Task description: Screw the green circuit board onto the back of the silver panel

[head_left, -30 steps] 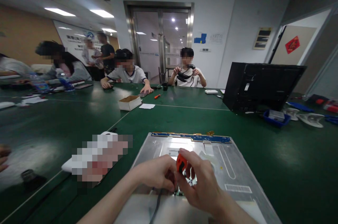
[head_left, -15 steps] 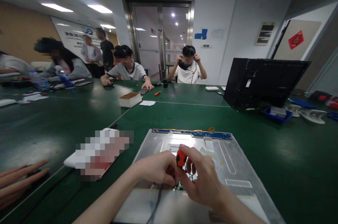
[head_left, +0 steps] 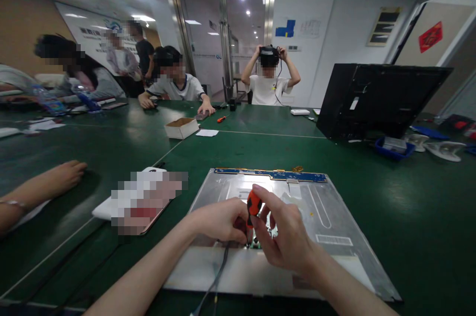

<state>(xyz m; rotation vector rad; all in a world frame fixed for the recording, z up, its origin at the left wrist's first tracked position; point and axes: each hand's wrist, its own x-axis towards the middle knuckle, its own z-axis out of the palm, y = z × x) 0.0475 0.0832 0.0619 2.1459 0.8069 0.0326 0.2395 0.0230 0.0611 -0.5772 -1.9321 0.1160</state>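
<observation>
My right hand (head_left: 288, 231) grips an orange-and-black screwdriver (head_left: 254, 203), which stands nearly upright with its tip down. Curled in beside the tool's lower end is my left hand (head_left: 223, 219); its fingers are closed, and what they pinch is hidden. Under both hands, a small green circuit board (head_left: 256, 244) shows partly between the fingers. It sits on a flat silver metal display panel (head_left: 345, 217) lying on the table. A blue circuit strip (head_left: 267, 175) runs along the panel's far edge. A dark cable (head_left: 223, 269) comes out below my left hand toward me.
A phone and white item (head_left: 145, 202) lie left of the panel on the green table (head_left: 230, 150). Another person's hand (head_left: 70, 177) rests farther left. Beyond are an open box (head_left: 181, 128), a black monitor (head_left: 379, 100), a blue tray (head_left: 394, 148) and seated people.
My view tilts down slightly. The screwdriver stays in my right hand over the board. At left, a person's hand has moved farther onto the table; the person opposite has raised their headset.
</observation>
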